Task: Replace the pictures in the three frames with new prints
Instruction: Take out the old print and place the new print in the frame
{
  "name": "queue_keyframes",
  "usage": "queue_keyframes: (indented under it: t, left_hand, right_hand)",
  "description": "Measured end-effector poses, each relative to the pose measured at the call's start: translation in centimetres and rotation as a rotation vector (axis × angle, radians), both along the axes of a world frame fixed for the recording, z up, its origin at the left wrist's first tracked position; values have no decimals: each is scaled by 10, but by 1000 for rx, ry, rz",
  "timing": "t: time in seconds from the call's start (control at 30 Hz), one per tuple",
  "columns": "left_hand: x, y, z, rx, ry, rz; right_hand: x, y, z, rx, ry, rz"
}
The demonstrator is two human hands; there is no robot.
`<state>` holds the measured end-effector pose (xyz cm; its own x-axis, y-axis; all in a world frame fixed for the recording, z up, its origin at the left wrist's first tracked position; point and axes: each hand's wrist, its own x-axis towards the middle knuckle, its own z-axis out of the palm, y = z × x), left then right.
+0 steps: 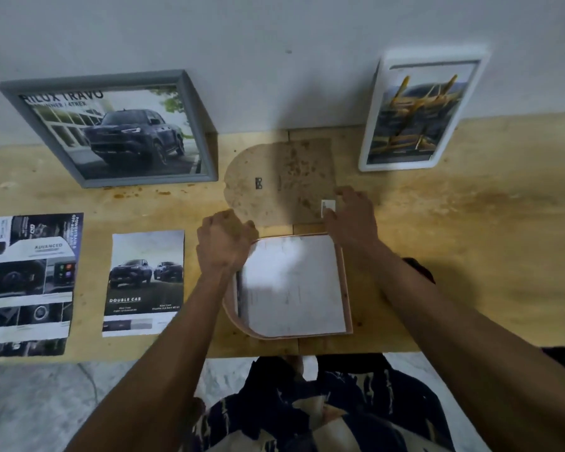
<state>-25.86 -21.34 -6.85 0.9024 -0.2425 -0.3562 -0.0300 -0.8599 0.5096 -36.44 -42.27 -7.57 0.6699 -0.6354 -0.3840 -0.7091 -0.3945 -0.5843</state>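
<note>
**Hands at the top edge of an opened frame**

At picture centre, an arched pink frame (347, 288) lies face down, a white sheet (291, 285) inside. Its backing board (281, 181) lies just above. The left hand (224, 241), fingers curled, grips the frame's upper-left corner; the right hand (351, 216), fingers spread and relaxed, rests at its upper-right corner.

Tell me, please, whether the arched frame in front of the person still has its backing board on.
Off: the backing board lies on the table beyond the arched frame, which shows white paper.
</note>
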Motion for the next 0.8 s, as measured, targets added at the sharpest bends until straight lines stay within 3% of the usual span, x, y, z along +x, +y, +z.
queue_keyframes:
  t: [0.23,0.33,0.53,0.8]
  left_hand:
    - [59,-54,-11,-17,185,286]
    - [68,-60,-19,10,165,345]
    - [68,-68,-26,-126,206,539]
    - [61,-50,-7,-237,257,600]
  right_hand:
    - [47,-32,-19,69,30,-68]
    - [52,-32,-25,83,39,-98]
    - [61,-37,-27,226,20,-269]
    - [51,-35,4,349,-41,-397]
